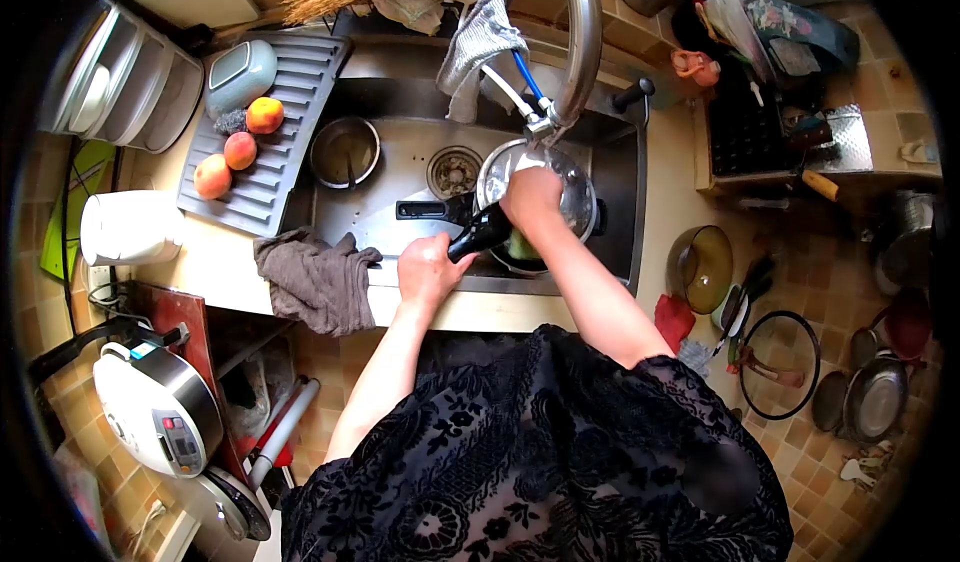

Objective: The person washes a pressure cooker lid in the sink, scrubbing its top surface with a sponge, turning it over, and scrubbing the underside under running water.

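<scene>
My left hand [428, 268] is closed around a thick black handle [482, 232] that slants up to a shiny steel pot [580, 194] in the sink. My right hand [532, 198] is over the pot's inside, fingers curled down; what they hold, if anything, is hidden. Something pale green [520, 247] shows under the right wrist. A second black handle [420, 209], with a slot in it, lies just left of the pot. The curved steel faucet [585, 52] ends right above the pot.
The sink [395, 224] also holds a small metal bowl [345, 152] with liquid. Left of it, a grey drying rack [265, 202] carries peaches [240, 150]. A dark cloth [320, 282] drapes over the counter edge. At right stands an amber glass bowl [700, 267].
</scene>
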A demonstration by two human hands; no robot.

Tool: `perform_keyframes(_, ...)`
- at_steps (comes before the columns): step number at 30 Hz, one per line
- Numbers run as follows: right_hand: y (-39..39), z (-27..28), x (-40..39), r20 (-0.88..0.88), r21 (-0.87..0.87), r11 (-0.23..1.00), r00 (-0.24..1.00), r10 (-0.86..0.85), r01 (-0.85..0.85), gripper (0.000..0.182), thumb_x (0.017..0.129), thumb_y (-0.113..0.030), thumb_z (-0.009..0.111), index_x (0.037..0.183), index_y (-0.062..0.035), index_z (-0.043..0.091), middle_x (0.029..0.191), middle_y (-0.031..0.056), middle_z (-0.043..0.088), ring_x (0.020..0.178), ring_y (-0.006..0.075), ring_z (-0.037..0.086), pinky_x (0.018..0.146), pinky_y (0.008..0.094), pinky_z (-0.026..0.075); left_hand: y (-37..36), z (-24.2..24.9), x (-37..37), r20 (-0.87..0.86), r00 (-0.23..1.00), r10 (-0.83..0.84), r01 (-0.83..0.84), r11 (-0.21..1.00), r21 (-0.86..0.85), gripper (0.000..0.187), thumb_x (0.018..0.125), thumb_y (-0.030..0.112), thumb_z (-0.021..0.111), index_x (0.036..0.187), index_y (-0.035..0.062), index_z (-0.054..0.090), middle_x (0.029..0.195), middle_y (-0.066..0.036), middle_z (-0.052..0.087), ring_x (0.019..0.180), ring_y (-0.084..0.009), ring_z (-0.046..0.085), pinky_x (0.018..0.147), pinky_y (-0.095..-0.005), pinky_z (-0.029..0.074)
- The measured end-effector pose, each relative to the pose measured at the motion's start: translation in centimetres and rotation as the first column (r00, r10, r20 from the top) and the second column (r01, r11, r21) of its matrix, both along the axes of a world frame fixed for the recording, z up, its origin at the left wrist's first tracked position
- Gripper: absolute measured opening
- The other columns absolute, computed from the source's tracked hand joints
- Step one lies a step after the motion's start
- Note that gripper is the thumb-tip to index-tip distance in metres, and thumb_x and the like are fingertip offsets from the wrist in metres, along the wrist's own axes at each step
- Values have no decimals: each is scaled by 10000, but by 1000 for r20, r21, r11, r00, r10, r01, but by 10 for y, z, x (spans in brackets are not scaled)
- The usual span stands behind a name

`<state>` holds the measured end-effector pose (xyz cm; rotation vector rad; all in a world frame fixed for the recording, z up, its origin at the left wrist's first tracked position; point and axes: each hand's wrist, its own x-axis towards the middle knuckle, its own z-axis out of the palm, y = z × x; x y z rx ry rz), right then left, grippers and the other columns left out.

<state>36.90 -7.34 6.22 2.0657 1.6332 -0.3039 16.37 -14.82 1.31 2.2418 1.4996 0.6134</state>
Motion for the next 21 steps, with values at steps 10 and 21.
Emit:
perform_keyframes(10, -83, -11, 111, -174, 540, 824, 935, 309, -172, 328, 726, 43, 694, 988, -128, 791, 989, 88, 648, 1022, 304, 618, 853, 447, 506, 2, -1, 0, 27, 999, -19, 19, 1000, 19, 443, 686, 425, 898, 758, 87, 621, 699, -103, 659, 709, -329, 672, 638, -452, 540)
perform_keyframes(21, 59, -28, 125, -405, 85, 818, 730, 550, -569, 144, 799, -76, 629, 884, -63, 746, 1007, 185, 730, 898, 416, 716, 799, 515, 570, 2, 3, 0, 26, 999, -32, 31, 999, 20, 434, 682, 408, 901, 740, 86, 614, 693, -107, 656, 702, -337, 669, 637, -457, 538)
